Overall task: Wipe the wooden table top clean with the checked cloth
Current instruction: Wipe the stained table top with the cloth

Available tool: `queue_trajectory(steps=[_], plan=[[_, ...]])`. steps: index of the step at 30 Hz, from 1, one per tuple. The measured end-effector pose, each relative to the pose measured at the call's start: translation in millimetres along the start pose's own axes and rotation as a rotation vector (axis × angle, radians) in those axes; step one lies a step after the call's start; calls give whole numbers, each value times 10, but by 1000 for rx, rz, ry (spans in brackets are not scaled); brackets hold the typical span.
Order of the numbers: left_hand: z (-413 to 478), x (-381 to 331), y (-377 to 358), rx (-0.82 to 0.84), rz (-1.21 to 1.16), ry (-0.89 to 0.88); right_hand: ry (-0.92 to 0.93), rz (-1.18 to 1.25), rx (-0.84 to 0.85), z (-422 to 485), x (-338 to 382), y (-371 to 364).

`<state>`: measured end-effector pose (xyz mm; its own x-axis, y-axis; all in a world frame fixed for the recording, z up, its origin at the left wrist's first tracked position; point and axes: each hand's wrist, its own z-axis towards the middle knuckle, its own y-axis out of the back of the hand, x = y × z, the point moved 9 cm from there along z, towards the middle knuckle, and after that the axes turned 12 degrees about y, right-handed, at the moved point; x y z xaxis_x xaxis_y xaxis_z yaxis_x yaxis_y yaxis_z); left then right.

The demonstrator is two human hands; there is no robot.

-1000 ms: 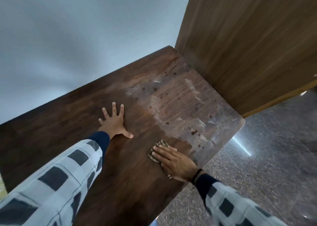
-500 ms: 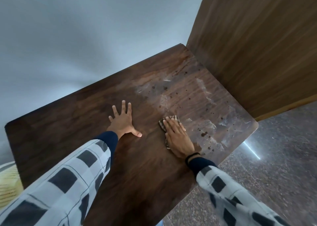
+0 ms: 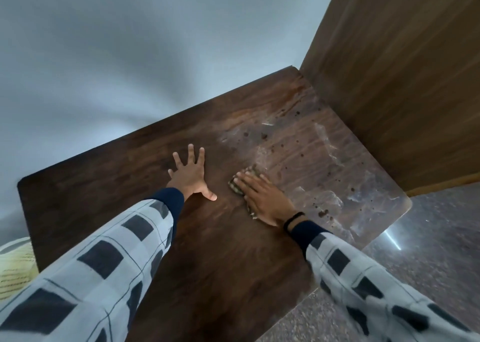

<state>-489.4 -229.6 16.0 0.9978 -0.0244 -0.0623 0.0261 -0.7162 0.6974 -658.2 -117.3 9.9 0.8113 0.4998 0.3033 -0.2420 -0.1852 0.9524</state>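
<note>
Our right hand (image 3: 259, 200) lies flat on the checked cloth (image 3: 235, 187), fingers straight, pressing it onto the worktop (image 3: 109, 185); it does not grasp the cloth, only pushes it down. Our left hand (image 3: 191, 176) is released, fingers spread, palm on the bare wood just beside, holding nothing. The cloth sits near the middle of the worktop, at the border of a pale smeared patch (image 3: 311, 159) with dark specks (image 3: 323, 213) that reaches the right edge.

We judge the step in hand is wiping this patch. To do it well we should hold the palm flat with even pressure, lead the cloth in overlapping strokes through the smear, and gather the specks to one place instead of pushing them over the edge onto the floor (image 3: 428, 250). The corner against the wooden panel (image 3: 402, 81) will probably need the fingertips.

Most of the cloth is hidden under the hand, so we cannot tell how it is folded or how dirty. Whether the patch is wet or dry is hard to make out. Our sleeves (image 3: 104, 263) cover part of the near worktop, and a yellowish thing (image 3: 15, 266) at the lower left is cut off; we cannot name it.
</note>
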Motion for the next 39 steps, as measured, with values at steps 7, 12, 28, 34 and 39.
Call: queue_trajectory(steps=[7,12,28,34,39], plan=[[29,12,-33,2,-2,44,-145,27,-61,368,20,-5],[45,-23,-8,22,1,44,-228,42,-85,601,-555,254],[81,-24,-21,27,5,37,-88,-2,-67,1328,-494,250],[91,4,-71,29,-8,36,-199,54,-96,1796,-596,281],[83,3,-18,34,-22,33,-118,40,-44,1971,-834,381]])
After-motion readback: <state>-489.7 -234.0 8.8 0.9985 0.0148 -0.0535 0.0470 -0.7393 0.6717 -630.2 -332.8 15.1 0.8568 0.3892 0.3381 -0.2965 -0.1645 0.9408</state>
